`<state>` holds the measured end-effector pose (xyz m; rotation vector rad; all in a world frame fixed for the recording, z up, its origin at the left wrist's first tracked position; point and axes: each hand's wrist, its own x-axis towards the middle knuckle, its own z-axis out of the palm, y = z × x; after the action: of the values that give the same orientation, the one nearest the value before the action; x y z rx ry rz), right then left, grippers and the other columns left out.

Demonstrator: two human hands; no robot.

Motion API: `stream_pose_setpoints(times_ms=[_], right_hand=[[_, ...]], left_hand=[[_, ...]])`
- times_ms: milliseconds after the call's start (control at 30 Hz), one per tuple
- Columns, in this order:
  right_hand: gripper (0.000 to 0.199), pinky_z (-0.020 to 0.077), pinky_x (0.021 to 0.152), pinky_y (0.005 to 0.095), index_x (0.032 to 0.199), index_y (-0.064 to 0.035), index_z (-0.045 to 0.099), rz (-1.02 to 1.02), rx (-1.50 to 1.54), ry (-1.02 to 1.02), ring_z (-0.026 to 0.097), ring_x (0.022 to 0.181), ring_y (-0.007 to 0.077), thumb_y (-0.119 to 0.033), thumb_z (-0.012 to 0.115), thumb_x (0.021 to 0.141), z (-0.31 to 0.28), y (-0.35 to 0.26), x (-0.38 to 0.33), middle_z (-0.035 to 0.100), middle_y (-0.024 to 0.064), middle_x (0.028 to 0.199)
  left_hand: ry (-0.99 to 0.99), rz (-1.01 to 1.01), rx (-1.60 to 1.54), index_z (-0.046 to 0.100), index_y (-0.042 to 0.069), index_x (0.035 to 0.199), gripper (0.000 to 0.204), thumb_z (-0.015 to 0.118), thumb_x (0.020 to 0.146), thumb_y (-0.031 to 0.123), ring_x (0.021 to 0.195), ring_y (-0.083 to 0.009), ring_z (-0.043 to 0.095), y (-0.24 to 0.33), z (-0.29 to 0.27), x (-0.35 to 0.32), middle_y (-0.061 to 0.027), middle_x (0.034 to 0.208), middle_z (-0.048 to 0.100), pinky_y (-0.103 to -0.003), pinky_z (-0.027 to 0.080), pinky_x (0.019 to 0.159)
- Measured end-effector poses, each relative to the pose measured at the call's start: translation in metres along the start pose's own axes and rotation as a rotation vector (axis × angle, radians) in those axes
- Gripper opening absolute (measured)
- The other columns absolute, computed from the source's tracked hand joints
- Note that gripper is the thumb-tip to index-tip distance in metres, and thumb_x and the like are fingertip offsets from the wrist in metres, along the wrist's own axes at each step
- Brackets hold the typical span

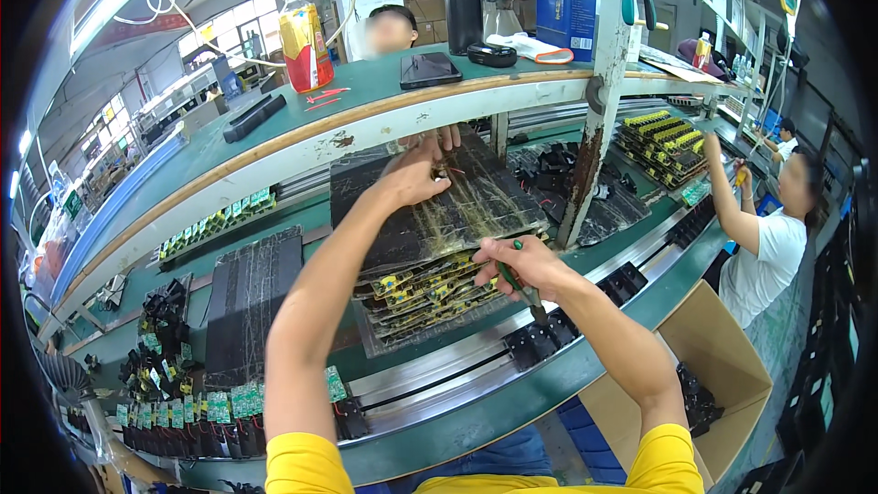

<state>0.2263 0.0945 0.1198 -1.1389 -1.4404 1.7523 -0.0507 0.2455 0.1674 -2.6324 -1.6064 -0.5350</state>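
My left hand [416, 176] is over the far part of a scuffed black board [476, 206], its fingers curled together. Whatever they pinch is too small to make out; a bit of red wire shows beside them. Just beyond, under the shelf, are fingers [448, 135] that seem to be another person's. My right hand [526, 267] is closed round a green-handled tool [508, 276], its dark end pointing down at the board's near right corner. Beneath the board are stacked layers of yellow-and-black parts [412, 297].
Metal rails [430, 370] carry black housings [540, 340]. Small green circuit boards [219, 405] line the left. A shelf [366, 114] and rusty post [594, 119] stand close above and right. An open cardboard box [722, 357] is at lower right, near a co-worker [773, 247].
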Motion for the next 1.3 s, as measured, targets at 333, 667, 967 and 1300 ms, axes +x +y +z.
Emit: stream_pose_setpoints(times_ms=[333, 667, 967, 1300], right_hand=[[0.046, 0.0484, 0.051, 0.0307, 0.133, 0.0029, 0.070, -0.039, 0.247, 0.056, 0.062, 0.063, 0.0140, -0.040, 0.069, 0.117, 0.017, 0.018, 0.016, 0.080, 0.0104, 0.101], [0.044, 0.0481, 0.055, 0.0309, 0.136, -0.0017, 0.067, -0.127, 0.391, 0.117, 0.062, 0.068, 0.0141, -0.041, 0.069, 0.116, 0.036, 0.011, 0.007, 0.075, 0.0055, 0.098], [0.045, 0.0475, 0.055, 0.0307, 0.134, -0.0040, 0.067, -0.202, 0.458, 0.194, 0.061, 0.068, 0.0131, -0.046, 0.069, 0.116, 0.037, 0.011, 0.014, 0.075, 0.0047, 0.097], [0.036, 0.0492, 0.059, 0.0306, 0.135, -0.0136, 0.072, -1.051, -0.897, 0.494, 0.060, 0.070, 0.0142, -0.027, 0.082, 0.102, 0.073, 0.006, -0.036, 0.073, 0.0021, 0.099]], left_hand=[[-0.108, -0.734, -0.216, 0.073, 0.000, 0.113, 0.046, 0.089, 0.093, 0.038, 0.093, -0.0235, 0.067, -0.064, -0.067, -0.113, -0.0175, 0.108, 0.075, -0.035, 0.056, 0.073], [0.151, -0.972, -0.864, 0.077, 0.005, 0.105, 0.033, 0.095, 0.091, 0.030, 0.078, -0.0180, 0.063, -0.093, -0.047, -0.132, -0.0075, 0.097, 0.074, -0.031, 0.049, 0.061], [0.305, -0.834, -1.162, 0.079, 0.008, 0.109, 0.028, 0.092, 0.092, 0.026, 0.082, -0.0174, 0.065, -0.077, -0.044, -0.125, -0.0054, 0.102, 0.076, -0.032, 0.049, 0.067], [0.466, -0.704, -1.474, 0.080, 0.013, 0.115, 0.024, 0.089, 0.094, 0.021, 0.086, -0.0167, 0.067, -0.065, -0.029, -0.121, -0.0031, 0.107, 0.078, -0.033, 0.050, 0.073]])
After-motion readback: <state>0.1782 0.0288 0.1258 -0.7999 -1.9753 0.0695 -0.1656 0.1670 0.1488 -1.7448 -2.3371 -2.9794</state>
